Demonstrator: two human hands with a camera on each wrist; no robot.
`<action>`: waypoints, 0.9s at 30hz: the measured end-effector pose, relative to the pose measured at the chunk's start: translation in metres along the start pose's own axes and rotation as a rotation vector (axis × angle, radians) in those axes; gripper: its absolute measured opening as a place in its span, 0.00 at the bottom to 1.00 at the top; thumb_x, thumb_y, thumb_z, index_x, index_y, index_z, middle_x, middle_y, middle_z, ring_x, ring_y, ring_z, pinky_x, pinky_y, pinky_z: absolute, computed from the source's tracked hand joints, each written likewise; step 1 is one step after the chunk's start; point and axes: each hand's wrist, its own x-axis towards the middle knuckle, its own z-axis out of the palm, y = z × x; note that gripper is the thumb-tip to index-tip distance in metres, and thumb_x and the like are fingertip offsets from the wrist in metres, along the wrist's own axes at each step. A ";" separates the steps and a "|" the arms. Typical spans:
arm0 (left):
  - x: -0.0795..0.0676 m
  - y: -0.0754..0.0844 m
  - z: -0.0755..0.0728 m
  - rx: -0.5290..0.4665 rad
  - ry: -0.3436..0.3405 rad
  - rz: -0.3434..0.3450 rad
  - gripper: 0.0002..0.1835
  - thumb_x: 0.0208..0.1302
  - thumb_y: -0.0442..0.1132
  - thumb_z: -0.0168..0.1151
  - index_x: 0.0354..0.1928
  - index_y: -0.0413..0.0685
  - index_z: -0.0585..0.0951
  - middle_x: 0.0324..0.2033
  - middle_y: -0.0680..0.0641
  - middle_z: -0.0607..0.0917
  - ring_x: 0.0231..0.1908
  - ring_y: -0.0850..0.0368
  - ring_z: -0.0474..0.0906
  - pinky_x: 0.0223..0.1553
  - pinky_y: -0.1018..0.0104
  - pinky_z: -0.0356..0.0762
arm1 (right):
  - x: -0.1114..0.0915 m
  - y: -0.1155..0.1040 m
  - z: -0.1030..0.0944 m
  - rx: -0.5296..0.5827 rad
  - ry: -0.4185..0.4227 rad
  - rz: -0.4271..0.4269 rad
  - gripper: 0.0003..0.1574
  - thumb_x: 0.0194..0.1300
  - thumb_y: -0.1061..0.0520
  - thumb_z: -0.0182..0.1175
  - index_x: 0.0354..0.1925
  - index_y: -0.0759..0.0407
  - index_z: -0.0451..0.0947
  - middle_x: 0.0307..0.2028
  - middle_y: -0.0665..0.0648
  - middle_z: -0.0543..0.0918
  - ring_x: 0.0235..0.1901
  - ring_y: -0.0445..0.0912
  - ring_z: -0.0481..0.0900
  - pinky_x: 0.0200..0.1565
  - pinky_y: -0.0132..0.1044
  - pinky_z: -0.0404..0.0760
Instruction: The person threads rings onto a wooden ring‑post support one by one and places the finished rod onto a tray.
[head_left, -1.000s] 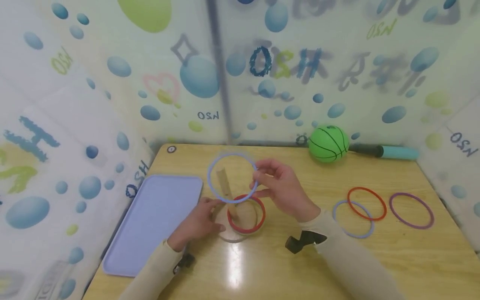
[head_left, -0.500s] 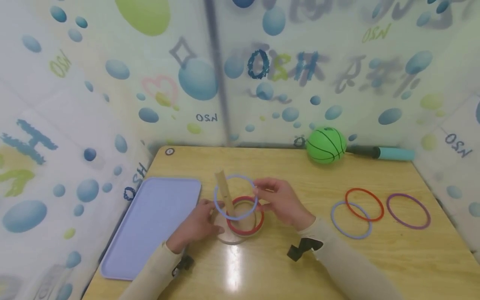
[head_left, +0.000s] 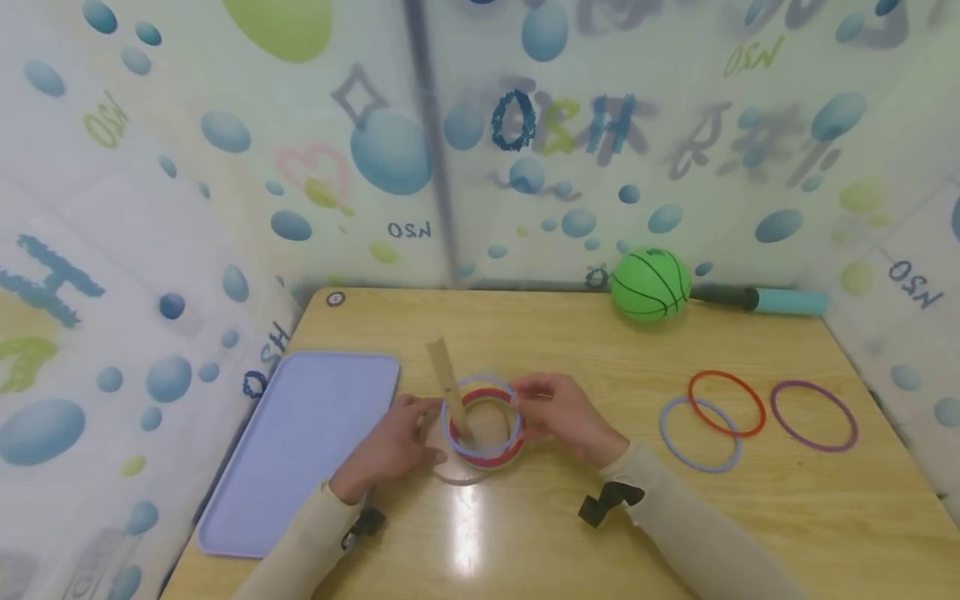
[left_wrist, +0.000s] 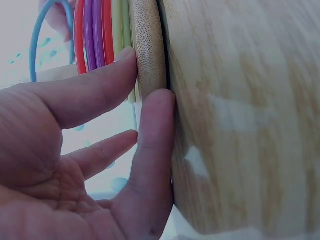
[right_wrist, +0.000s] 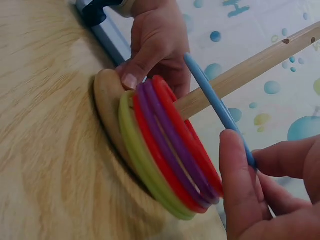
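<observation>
A light blue ring (head_left: 483, 456) is pinched at its right side between the thumb and fingers of my right hand (head_left: 558, 417). It encircles the upright wooden peg (head_left: 446, 387) and, in the right wrist view, slants above the stacked rings (right_wrist: 159, 137). That stack of red, purple and yellow-green rings surrounds the peg on a round wooden base (head_left: 456, 477). My left hand (head_left: 396, 446) rests its fairly straight thumb and fingertips against the base's left edge, as the left wrist view shows up close.
A pale purple tray (head_left: 300, 450) lies at left. Right of the stand are a second blue ring (head_left: 697, 466), a red ring (head_left: 738, 378) overlapping it, and a purple ring (head_left: 813, 447). Behind sit a green ball (head_left: 650, 284) and a turquoise-and-black pump-like object (head_left: 787, 301).
My right hand has lowered the blue ring from around the peg's upper part to near the stacked rings. The left hand stays at the base.
</observation>
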 end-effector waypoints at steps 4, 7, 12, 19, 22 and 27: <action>0.001 -0.002 0.000 0.003 0.002 -0.002 0.44 0.48 0.41 0.86 0.70 0.47 0.79 0.53 0.39 0.77 0.41 0.53 0.74 0.47 0.55 0.78 | 0.000 0.007 -0.003 -0.031 0.003 0.015 0.22 0.72 0.67 0.62 0.62 0.72 0.79 0.56 0.73 0.84 0.45 0.54 0.88 0.40 0.49 0.91; 0.001 -0.002 0.000 0.003 0.000 -0.002 0.44 0.48 0.41 0.86 0.70 0.48 0.79 0.53 0.39 0.77 0.41 0.53 0.73 0.47 0.55 0.78 | 0.000 0.010 -0.004 -0.037 0.015 0.022 0.22 0.72 0.66 0.63 0.61 0.72 0.79 0.54 0.73 0.85 0.43 0.52 0.87 0.39 0.48 0.91; 0.001 -0.001 -0.001 0.003 -0.003 0.000 0.44 0.48 0.40 0.86 0.70 0.48 0.79 0.53 0.39 0.77 0.41 0.53 0.73 0.47 0.54 0.78 | 0.000 0.012 -0.005 -0.051 0.030 0.022 0.21 0.71 0.65 0.65 0.60 0.72 0.80 0.53 0.72 0.85 0.42 0.52 0.87 0.38 0.50 0.91; 0.001 -0.001 0.000 0.013 0.001 0.021 0.44 0.48 0.41 0.85 0.70 0.47 0.78 0.53 0.39 0.78 0.42 0.53 0.73 0.48 0.53 0.79 | 0.001 0.017 -0.010 -0.097 0.042 0.025 0.22 0.71 0.63 0.65 0.60 0.69 0.81 0.54 0.68 0.85 0.44 0.50 0.86 0.37 0.48 0.90; 0.001 -0.002 0.000 0.018 0.001 0.020 0.44 0.49 0.40 0.85 0.71 0.47 0.78 0.53 0.39 0.78 0.43 0.53 0.73 0.49 0.53 0.79 | 0.001 0.019 -0.016 -0.143 0.057 0.001 0.21 0.70 0.63 0.66 0.59 0.68 0.82 0.51 0.65 0.86 0.39 0.48 0.84 0.34 0.44 0.88; 0.001 -0.003 0.001 0.017 0.000 0.016 0.44 0.49 0.40 0.85 0.71 0.47 0.78 0.54 0.38 0.77 0.43 0.53 0.73 0.51 0.52 0.79 | -0.002 0.016 -0.027 -0.222 0.080 -0.049 0.20 0.69 0.60 0.69 0.57 0.67 0.83 0.42 0.59 0.85 0.29 0.47 0.78 0.31 0.38 0.84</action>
